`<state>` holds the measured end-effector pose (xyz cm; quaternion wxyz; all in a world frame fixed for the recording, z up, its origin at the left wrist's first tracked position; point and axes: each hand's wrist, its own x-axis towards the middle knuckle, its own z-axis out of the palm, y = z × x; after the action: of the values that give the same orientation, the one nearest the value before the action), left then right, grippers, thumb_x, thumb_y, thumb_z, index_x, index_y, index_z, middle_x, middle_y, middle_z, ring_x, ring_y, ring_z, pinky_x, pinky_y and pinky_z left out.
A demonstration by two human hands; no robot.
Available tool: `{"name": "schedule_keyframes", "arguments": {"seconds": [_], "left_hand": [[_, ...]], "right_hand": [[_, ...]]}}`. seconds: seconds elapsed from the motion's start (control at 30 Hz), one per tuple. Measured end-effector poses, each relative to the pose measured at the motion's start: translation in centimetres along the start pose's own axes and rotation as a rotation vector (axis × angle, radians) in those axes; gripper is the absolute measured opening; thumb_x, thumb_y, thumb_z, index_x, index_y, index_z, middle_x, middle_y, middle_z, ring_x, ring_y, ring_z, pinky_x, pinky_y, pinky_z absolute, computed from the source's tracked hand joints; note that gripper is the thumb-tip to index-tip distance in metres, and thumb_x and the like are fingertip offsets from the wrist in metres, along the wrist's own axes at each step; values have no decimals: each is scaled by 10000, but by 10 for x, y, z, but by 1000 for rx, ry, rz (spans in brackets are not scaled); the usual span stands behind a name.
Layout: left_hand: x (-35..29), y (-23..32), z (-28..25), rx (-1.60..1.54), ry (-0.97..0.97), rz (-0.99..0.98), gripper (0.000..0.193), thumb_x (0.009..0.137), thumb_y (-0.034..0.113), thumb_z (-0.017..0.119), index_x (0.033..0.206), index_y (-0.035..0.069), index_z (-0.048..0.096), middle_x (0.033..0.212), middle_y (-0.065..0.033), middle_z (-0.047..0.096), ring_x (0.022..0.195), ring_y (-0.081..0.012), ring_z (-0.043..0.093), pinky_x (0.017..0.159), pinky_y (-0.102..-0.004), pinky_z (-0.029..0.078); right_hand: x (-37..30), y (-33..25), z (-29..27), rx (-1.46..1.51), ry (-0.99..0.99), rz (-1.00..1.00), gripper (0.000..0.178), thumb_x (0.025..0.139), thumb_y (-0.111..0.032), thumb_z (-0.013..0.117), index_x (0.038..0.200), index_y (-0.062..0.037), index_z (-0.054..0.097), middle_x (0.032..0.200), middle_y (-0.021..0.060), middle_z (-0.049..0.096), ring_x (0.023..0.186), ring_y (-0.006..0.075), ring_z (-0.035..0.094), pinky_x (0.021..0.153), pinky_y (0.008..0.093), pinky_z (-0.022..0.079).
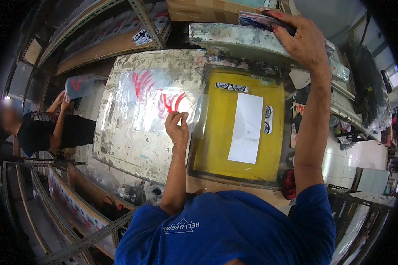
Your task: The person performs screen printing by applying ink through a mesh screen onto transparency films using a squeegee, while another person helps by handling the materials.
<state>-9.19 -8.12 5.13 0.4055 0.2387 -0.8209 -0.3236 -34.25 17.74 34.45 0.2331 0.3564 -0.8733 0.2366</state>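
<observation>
My left hand (177, 129) is at the near edge of a clear plastic sheet (152, 95) printed with red curved strokes, its fingers pinched together on the film. The sheet lies on a worn, paint-flecked board (115, 132). At the upper right, my right hand (303, 42) grips an ink-stained squeegee (254, 20) beside a paint-crusted ledge (225, 35). Red and dark ink marks its fingers. Between my arms lies a framed yellow printing screen (216, 150). On it rest a blank white paper (246, 128) and small cut-outs with wheel pictures (268, 120).
At the left a co-worker (42, 130) holds up a clear sheet (78, 86) with a red mark. Metal racks with shelves (93, 59) stand at the left and lower left. A cardboard box (203, 11) is behind the ledge. A dark red cloth (289, 184) lies by the screen's near right corner.
</observation>
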Motion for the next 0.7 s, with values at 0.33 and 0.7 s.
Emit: {"name": "schedule_keyframes", "arguments": {"seconds": [0.33, 0.7], "left_hand": [[-55, 33, 25, 373, -674, 213, 587, 801, 366, 766, 1325, 151, 610, 1469, -143, 467, 1396, -391, 361, 1121, -577, 279], [-68, 42, 86, 193, -897, 360, 593, 820, 338, 753, 1372, 213, 574, 1567, -119, 353, 1461, -406, 264, 1182, -560, 220]], "right_hand": [[0, 3, 0, -68, 31, -45, 344, 859, -307, 689, 1175, -176, 719, 1002, 150, 719, 888, 339, 681, 796, 398, 518], [5, -23, -14, 71, 32, 3, 358, 792, -246, 632, 1077, -59, 742, 1077, 169, 722, 961, 343, 689, 886, 376, 530]]}}
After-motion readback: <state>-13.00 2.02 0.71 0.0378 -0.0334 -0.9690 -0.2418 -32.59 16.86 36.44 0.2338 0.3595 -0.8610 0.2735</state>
